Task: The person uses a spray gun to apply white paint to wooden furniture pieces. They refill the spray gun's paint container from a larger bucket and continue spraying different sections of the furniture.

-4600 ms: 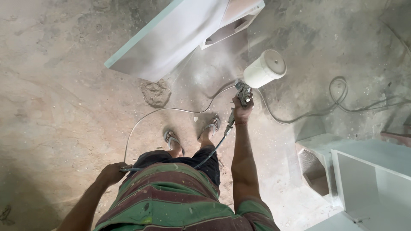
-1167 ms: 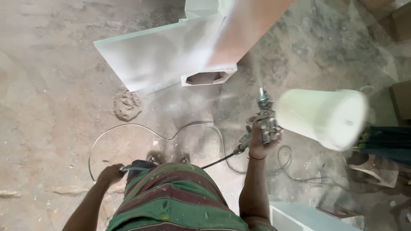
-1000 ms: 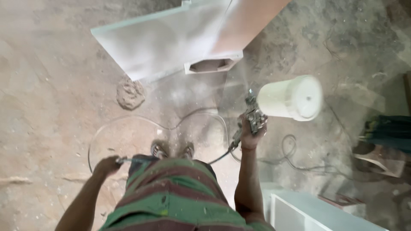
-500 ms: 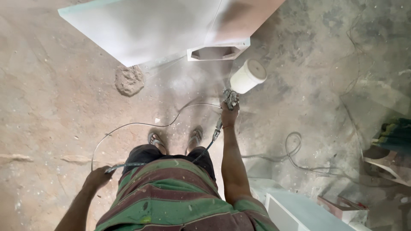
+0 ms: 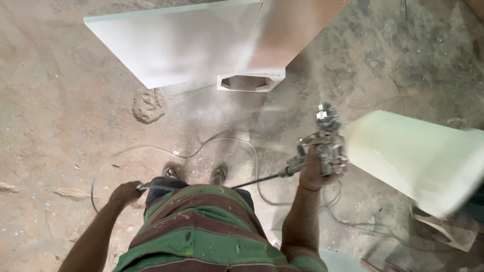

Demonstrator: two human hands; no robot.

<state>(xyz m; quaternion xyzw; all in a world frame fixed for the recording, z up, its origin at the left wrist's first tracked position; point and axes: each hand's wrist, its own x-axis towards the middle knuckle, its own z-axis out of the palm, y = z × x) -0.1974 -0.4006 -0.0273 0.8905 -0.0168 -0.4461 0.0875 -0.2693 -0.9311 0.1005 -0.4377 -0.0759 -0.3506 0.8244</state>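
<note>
The right hand [image 5: 313, 168] is wrapped tight around a metal spray gun [image 5: 327, 143] with a big white cup [image 5: 413, 153] on its side. The left hand [image 5: 126, 191] is closed on the thin air hose [image 5: 201, 148], which loops on the dusty floor [image 5: 60, 100] below a white panel [image 5: 186, 43].

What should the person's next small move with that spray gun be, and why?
Probably swing the spray gun back toward the white panel. The right hand holds the gun raised close to the camera, its pale cup off to the right, away from the panel. The left hand grips the hose, which lies slack on the floor.
</note>
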